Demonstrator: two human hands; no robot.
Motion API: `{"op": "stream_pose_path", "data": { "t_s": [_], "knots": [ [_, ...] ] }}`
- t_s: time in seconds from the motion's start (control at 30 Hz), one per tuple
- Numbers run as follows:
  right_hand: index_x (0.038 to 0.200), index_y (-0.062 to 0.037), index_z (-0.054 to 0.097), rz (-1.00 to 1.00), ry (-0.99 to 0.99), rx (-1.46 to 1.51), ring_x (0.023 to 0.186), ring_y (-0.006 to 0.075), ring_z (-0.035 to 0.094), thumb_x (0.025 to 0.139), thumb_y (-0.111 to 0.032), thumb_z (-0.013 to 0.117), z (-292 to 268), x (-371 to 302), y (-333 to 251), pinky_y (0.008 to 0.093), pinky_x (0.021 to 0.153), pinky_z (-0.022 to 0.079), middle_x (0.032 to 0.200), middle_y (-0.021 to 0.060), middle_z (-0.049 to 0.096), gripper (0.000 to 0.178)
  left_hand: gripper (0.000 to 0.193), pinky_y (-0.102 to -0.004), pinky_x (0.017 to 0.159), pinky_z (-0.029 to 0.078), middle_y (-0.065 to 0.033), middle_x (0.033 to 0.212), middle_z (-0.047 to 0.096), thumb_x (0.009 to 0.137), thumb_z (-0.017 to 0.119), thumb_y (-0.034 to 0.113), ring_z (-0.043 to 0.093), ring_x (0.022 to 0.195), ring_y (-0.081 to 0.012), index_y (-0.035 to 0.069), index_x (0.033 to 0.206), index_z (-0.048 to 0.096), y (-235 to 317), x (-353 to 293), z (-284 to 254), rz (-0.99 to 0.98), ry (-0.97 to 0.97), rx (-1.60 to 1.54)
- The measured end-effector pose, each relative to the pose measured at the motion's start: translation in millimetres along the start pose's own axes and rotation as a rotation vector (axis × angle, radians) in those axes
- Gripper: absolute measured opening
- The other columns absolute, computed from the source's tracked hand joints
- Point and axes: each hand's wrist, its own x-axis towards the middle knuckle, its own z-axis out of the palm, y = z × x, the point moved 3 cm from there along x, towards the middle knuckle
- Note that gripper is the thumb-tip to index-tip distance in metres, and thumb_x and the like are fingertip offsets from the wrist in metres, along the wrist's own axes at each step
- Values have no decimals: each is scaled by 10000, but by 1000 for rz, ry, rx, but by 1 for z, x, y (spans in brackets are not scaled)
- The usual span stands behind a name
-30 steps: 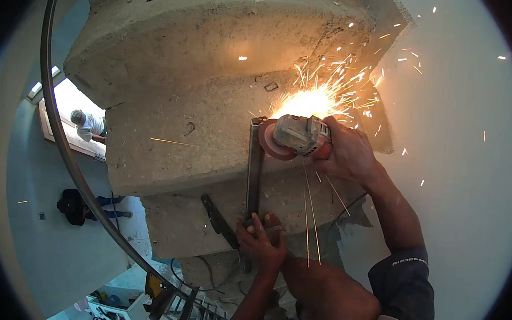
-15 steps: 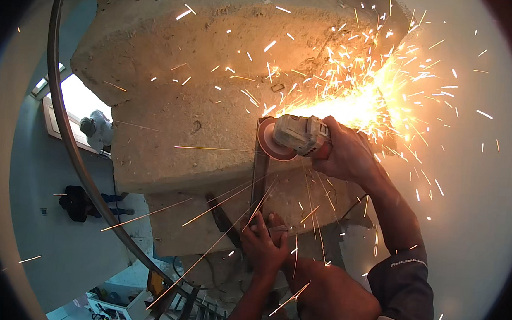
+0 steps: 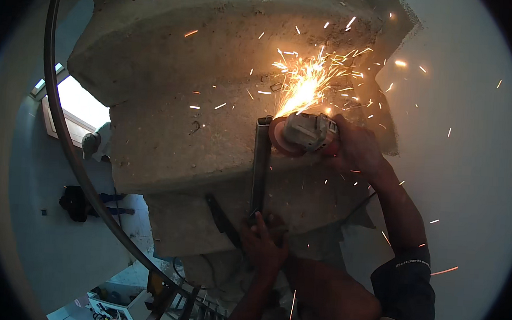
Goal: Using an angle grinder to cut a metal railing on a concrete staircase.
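Note:
My right hand point(image 3: 359, 147) is wrapped round the body of an angle grinder point(image 3: 310, 131), coming from the right. The grinder's reddish disc point(image 3: 281, 137) is at the right side of the upper end of a dark square metal bar point(image 3: 261, 166), and sparks point(image 3: 307, 90) spray up and to the right from there. My left hand point(image 3: 265, 247) is closed on the lower end of the bar, partly in shadow. The bar lies lengthwise over the steps. Just left of it rests a dark flat metal piece point(image 3: 222, 221), near my left hand.
Rough concrete steps point(image 3: 170, 131) lie beneath the work. A curved metal handrail point(image 3: 72, 143) sweeps down the left side. Below left are two people point(image 3: 91, 144) and a white box point(image 3: 119, 310) holding tools. A pale wall point(image 3: 444, 142) rises at right.
The spark spray has become much smaller and the scene darker. My right hand has shifted the grinder slightly right. My left hand stays at the bar's lower end.

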Motion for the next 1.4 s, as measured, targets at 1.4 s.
{"op": "stream_pose_path", "data": {
  "t_s": [1.4],
  "knots": [
    [1147, -25, 507, -81, -10, 117, 900, 439, 675, 640, -286, 815, -7, 5, -8, 503, 804, 526, 894, 234, 694, 649, 1078, -626, 1074, 339, -380, 1482, 270, 743, 810, 420, 350, 1336, -554, 87, 1584, 224, -3, -2, 6, 18, 22, -30]
  ]
}}
